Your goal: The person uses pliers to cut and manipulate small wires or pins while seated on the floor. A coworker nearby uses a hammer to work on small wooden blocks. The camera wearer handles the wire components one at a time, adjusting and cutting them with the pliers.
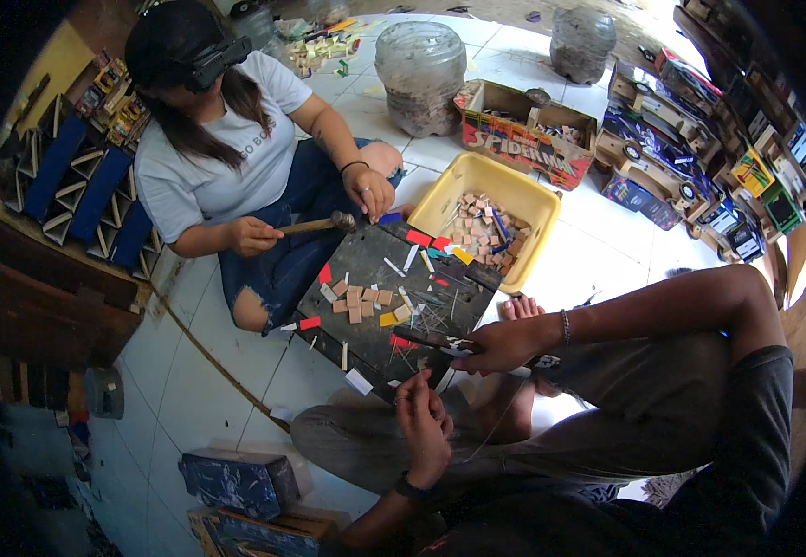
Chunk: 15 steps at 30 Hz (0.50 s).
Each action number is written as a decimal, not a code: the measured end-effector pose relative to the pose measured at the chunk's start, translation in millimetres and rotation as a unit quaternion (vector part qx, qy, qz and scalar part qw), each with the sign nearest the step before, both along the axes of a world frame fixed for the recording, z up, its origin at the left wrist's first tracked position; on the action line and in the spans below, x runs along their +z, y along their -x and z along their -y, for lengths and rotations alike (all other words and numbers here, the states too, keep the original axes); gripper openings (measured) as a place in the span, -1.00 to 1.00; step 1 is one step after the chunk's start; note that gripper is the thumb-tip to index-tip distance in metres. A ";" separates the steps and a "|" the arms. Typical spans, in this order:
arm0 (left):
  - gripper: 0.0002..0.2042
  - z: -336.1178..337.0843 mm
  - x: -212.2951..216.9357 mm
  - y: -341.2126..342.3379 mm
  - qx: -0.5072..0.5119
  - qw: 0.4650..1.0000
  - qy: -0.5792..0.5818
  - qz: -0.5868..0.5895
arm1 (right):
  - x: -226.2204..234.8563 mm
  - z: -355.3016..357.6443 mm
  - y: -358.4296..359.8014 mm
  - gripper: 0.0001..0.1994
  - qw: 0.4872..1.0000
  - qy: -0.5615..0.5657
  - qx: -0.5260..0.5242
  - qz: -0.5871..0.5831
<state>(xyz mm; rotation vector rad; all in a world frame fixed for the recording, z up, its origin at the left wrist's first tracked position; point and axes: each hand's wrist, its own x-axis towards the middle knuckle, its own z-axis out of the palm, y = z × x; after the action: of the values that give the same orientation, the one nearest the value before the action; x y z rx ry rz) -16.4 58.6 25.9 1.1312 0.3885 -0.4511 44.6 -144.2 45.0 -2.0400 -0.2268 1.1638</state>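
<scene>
My right hand (507, 345) is closed around a dark, long, narrow tool (426, 340), pointing left over the near edge of a dark work board (328, 323). I cannot make out the tool's kind. Just below it, my left hand (424, 418) has its fingertips pinched together; what they hold is too small to name. A pale thin strand (494, 429) hangs across my lap. On the board lie several small wooden blocks (356, 302), loose thin wires (435, 302), and red, white and yellow scraps.
Across the board, another person (226, 139) holds a hammer (328, 224) above its far edge. A yellow basin (540, 209) holds many wooden blocks. Behind it stand a cardboard box (523, 139) and a clear plastic container (419, 79). Wooden toy trucks (653, 139) are piled at right.
</scene>
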 end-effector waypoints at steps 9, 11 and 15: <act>-0.81 -12.8 10.3 -21.7 0.056 0.993 0.001 0.107 | 18.0 15.1 6.6 -0.40 0.999 -0.010 -0.014 0.032; -0.82 -13.2 12.2 -24.1 0.050 0.992 -0.006 0.115 | 24.0 13.8 8.1 -0.43 0.999 0.039 0.013 0.030; -0.82 -14.1 13.3 -25.5 0.031 0.992 -0.002 0.123 | 26.1 5.6 10.4 -0.47 0.998 0.052 0.032 -0.010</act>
<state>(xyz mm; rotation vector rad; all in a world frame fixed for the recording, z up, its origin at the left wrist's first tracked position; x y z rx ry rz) 9.1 72.6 39.2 1.1609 0.2073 -0.2524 34.2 -149.7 71.1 -2.1238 -0.2270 1.2595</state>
